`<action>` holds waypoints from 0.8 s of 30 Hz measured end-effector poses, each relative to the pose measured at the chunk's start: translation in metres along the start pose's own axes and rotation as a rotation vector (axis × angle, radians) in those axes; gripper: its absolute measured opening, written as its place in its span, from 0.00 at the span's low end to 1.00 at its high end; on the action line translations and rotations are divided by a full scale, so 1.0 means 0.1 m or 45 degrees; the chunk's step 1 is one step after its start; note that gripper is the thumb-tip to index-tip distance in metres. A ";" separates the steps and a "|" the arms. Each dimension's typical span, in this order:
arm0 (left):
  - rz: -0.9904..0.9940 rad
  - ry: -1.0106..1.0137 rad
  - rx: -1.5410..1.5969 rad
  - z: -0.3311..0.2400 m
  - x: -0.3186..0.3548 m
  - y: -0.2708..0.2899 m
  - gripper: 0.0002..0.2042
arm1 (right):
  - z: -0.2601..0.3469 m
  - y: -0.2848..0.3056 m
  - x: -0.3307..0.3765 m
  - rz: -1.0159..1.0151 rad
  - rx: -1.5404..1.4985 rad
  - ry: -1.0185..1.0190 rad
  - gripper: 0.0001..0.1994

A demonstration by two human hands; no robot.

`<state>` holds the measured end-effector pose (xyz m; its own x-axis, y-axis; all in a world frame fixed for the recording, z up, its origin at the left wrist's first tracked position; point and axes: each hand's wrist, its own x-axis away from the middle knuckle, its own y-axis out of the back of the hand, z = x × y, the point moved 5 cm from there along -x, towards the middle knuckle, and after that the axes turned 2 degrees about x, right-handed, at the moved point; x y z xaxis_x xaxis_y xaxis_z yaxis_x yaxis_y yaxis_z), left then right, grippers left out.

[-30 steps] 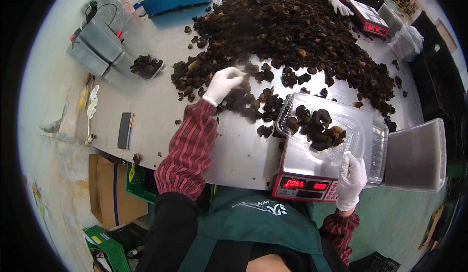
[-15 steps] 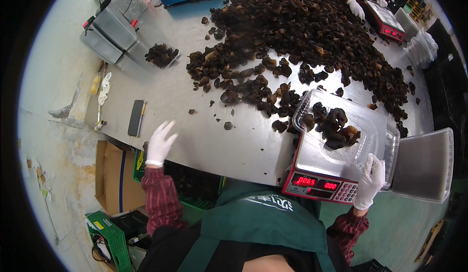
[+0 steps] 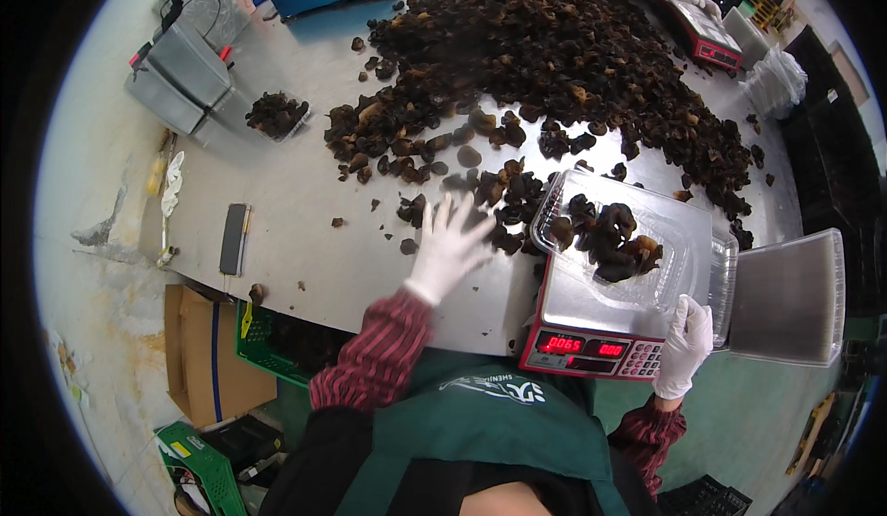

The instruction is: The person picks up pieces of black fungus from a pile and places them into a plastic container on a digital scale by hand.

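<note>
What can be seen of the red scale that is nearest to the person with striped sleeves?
The scale has a red body, a silvery, metallic-looking plate and a front panel with lit red displays and a keypad. It stands upright on the metal table, panel facing the wearer, near the edge. A clear tray of dark pieces rests on it. The right hand is at its front-right corner; contact is unclear.

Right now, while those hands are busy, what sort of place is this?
Probably a food-packing room. There's a big heap of curly dark-brown pieces, maybe mushrooms, on a shiny silver metal table, and a red-and-silver digital scale with a clear plastic tray on top.
</note>
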<state>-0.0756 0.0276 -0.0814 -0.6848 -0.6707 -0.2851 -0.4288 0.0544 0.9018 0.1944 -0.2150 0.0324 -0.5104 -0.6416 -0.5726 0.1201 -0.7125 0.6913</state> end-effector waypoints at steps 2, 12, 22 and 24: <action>0.068 -0.046 0.093 -0.15 0.24 0.05 0.24 | 0.03 0.00 -0.03 -0.018 0.011 0.031 0.03; -0.299 -0.122 0.158 -0.03 0.32 0.41 0.10 | -0.02 -0.01 -0.02 -0.045 -0.029 -0.035 0.04; -0.205 0.292 0.385 0.98 0.01 0.21 0.11 | -0.04 -0.02 -0.04 -0.044 0.004 -0.008 0.04; -0.264 0.281 0.429 0.71 0.05 0.30 0.08 | -0.06 -0.01 -0.02 -0.042 -0.002 -0.030 0.04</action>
<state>-0.1339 0.0786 -0.0791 -0.4379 -0.8324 -0.3397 -0.7365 0.1154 0.6665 0.2005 -0.2152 0.0304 -0.5343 -0.6108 -0.5843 0.1040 -0.7335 0.6717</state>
